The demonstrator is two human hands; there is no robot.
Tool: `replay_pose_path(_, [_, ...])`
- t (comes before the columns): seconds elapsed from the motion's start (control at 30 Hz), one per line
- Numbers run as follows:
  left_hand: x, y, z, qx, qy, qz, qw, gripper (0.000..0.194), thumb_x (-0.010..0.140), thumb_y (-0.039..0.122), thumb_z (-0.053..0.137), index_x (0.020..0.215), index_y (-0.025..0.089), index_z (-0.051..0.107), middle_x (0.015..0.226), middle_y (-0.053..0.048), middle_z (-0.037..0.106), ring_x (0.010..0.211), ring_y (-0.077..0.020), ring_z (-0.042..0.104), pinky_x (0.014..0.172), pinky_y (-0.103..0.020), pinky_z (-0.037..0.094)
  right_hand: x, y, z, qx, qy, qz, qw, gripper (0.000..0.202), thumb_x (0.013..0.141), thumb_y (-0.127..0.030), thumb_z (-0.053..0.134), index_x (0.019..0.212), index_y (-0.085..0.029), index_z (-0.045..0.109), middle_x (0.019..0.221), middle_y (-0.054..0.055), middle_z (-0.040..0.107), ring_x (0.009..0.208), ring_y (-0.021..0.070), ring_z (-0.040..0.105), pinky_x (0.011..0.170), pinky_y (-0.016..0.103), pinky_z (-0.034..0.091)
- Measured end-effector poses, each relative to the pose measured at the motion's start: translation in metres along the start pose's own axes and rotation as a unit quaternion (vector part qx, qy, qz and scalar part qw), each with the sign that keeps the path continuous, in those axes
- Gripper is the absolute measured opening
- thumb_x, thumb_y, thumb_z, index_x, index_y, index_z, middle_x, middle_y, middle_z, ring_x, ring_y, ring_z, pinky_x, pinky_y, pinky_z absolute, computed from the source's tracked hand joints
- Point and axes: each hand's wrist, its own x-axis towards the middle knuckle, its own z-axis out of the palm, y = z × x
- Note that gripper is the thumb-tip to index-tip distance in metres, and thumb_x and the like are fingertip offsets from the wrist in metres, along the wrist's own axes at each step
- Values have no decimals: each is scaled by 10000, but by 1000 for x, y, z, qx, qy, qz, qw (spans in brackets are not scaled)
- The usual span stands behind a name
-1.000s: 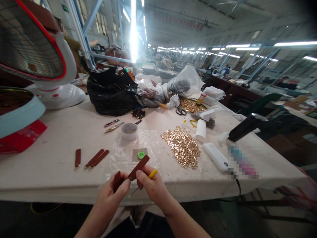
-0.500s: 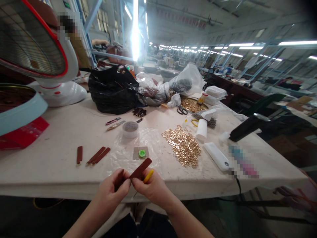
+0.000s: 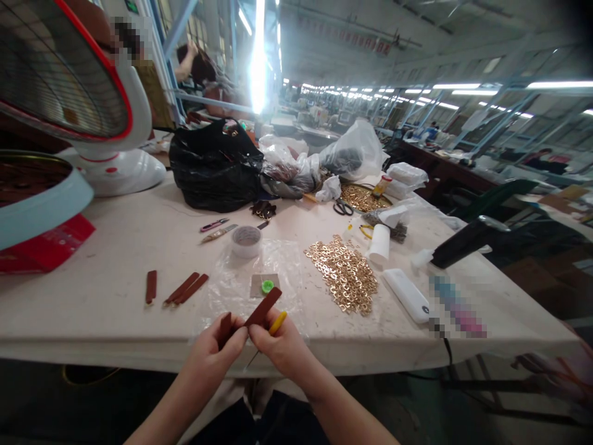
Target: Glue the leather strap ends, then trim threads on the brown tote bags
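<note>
My left hand (image 3: 214,347) is closed on brown leather; one end stands up by its fingers. A brown leather strap (image 3: 265,305) slants up to the right between both hands, pinched near its lower end by the thumbs. My right hand (image 3: 280,346) grips the strap too, with a yellow-handled tool (image 3: 278,323) in its fingers. A thin metal shaft points down below that hand; the full tool is hidden. I cannot tell whether the leather is one folded strap or two. Just beyond lies a green round object (image 3: 267,287) on a small grey-brown square (image 3: 257,285).
Brown straps with gold rings (image 3: 186,289) lie at left. A heap of gold rings (image 3: 345,275) spreads right of centre. Tape roll (image 3: 246,242), scissors (image 3: 343,208), a white device (image 3: 406,296), a black bag (image 3: 215,167) and a fan (image 3: 60,74) surround the work area. Another person's arm (image 3: 186,62) shows behind.
My hands keep hold of the strap and yellow-handled tool, with only slight shifts. The thin shaft shows more clearly below my right hand. The other person's arm behind has risen.
</note>
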Motion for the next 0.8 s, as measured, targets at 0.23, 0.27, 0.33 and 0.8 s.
replay_pose_path(0.23, [-2, 4, -8, -21, -13, -44, 999, 308, 619, 466, 704, 666, 178, 604, 611, 10, 600, 582, -135, 517, 564, -220, 418, 0, -5, -3, 46, 2, 0, 999, 132, 657, -278, 581, 714, -170, 532, 572, -49, 446, 512, 70, 355, 473, 192, 308])
replay_pose_path(0.27, [-3, 3, -9, -15, -11, -41, 999, 309, 622, 470, 700, 658, 178, 603, 608, 12, 603, 586, -137, 524, 569, -219, 424, 0, -4, -4, 51, -9, -2, 999, 155, 673, -304, 588, 727, -170, 534, 558, -54, 437, 501, 67, 347, 469, 191, 307])
replay_pose_path(0.33, [-4, 3, -9, 1, -8, -30, 1000, 311, 626, 473, 694, 640, 176, 602, 597, 12, 602, 587, -141, 534, 571, -221, 431, -2, -3, -6, 56, -25, -6, 998, 204, 703, -362, 595, 727, -171, 527, 534, -63, 412, 479, 63, 328, 455, 191, 300])
replay_pose_path(0.8, [-1, -2, -17, -27, -88, -26, 995, 268, 674, 414, 693, 736, 176, 586, 682, 22, 636, 681, -129, 579, 645, -210, 454, -4, -1, -5, 18, -30, 5, 999, 260, 714, -403, 612, 672, -171, 500, 542, -60, 398, 482, 59, 325, 446, 190, 289])
